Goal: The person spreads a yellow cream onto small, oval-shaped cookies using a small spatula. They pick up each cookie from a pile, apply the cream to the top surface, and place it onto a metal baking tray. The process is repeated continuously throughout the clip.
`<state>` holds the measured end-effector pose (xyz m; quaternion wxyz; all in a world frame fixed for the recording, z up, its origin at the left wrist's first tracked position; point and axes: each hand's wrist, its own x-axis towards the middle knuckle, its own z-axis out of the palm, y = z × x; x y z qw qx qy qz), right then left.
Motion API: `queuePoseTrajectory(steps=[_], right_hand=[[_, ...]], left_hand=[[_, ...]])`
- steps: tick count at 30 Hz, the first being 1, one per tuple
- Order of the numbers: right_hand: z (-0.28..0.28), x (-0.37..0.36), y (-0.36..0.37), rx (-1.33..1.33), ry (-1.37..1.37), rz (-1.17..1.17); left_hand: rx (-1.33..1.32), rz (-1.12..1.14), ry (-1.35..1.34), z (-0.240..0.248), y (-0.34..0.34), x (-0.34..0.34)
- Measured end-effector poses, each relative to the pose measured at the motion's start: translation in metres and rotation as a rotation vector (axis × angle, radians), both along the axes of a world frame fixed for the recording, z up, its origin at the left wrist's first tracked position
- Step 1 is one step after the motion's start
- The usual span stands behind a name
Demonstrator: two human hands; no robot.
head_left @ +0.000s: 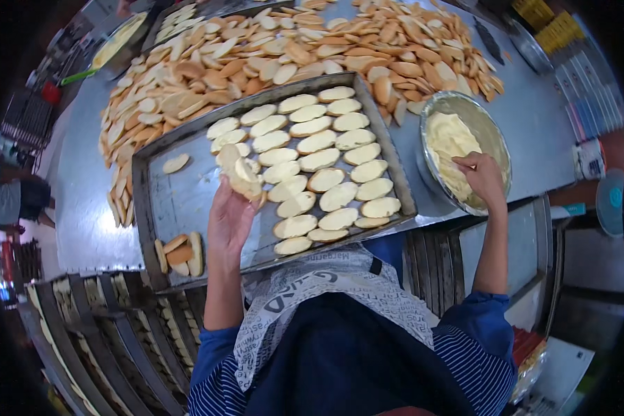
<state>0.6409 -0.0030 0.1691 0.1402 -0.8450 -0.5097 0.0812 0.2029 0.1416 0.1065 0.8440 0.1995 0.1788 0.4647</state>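
My left hand (230, 220) is closed round an oval bread slice (239, 173), held up over the metal tray (140, 208). More than one slice may be in that grip; pale cream shows on it. Below and to the right, rows of cream-topped bread slices (319, 141) cover most of the tray. My right hand (484, 177) reaches into a metal bowl (503, 139) of pale yellow cream (451, 135). Its fingers are pinched together at the cream, and whatever they hold is hidden.
A large heap of plain bread slices (291, 52) lies behind the tray on the metal table (90, 236). Several plain pieces (180, 255) sit in the tray's near left corner. Another bowl (121, 48) stands far left. Stacked filled trays (111, 333) are below left.
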Motion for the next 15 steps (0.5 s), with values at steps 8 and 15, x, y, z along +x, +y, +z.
queuePoseTrajectory(steps=[8,15], right_hand=[[0.003,0.029,-0.038,0.049,0.266,-0.114],[0.031,0.005,-0.049,0.036,0.123,-0.016]], left_hand=[[-0.014,0.014,0.065,-0.003,0.003,0.004],[-0.014,0.028,0.100,-0.005,0.003,0.007]])
